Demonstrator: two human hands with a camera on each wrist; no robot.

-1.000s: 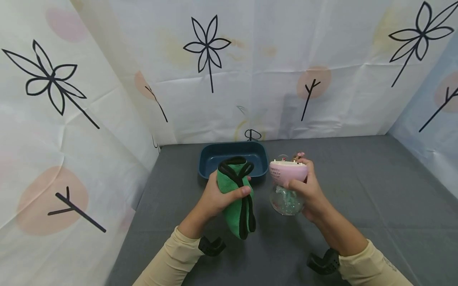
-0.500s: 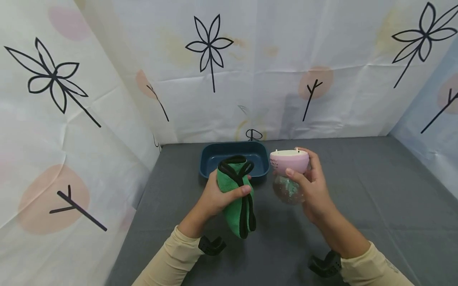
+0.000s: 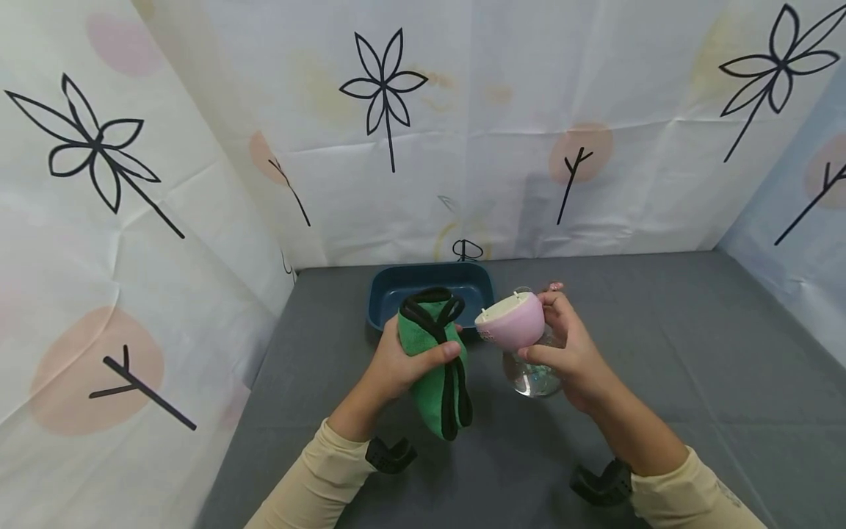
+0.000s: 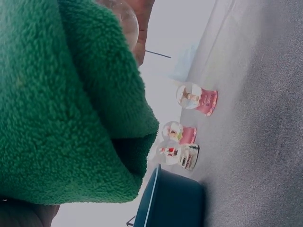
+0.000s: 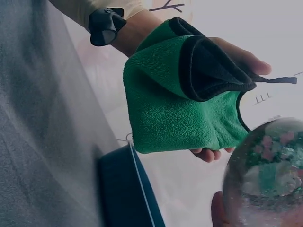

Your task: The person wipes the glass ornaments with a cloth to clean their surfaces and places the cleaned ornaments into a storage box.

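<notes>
My left hand (image 3: 399,367) grips a folded green cloth (image 3: 429,389) with black edging, thumb across its front. To the right, my right hand (image 3: 571,353) holds a snow globe (image 3: 512,323) by its pink base, upside down and tilted. Its clear glass ball hangs below the base, with glitter and a green and pink figure inside, as the right wrist view shows on the globe (image 5: 267,175). Cloth and globe are apart in the head view. Both are held above the grey table, in front of a blue tray (image 3: 373,305).
Farther back on the table, the left wrist view shows two pink-based snow globes, one globe (image 4: 206,101) standing apart, and a white-based globe (image 4: 188,157) near the tray. In the head view they are mostly hidden behind my right hand. Patterned fabric walls (image 3: 463,184) enclose the table.
My right hand has raised the snow globe, then lowered it and moved it left toward the cloth, tilting its base. My left hand stays nearly still with the cloth.
</notes>
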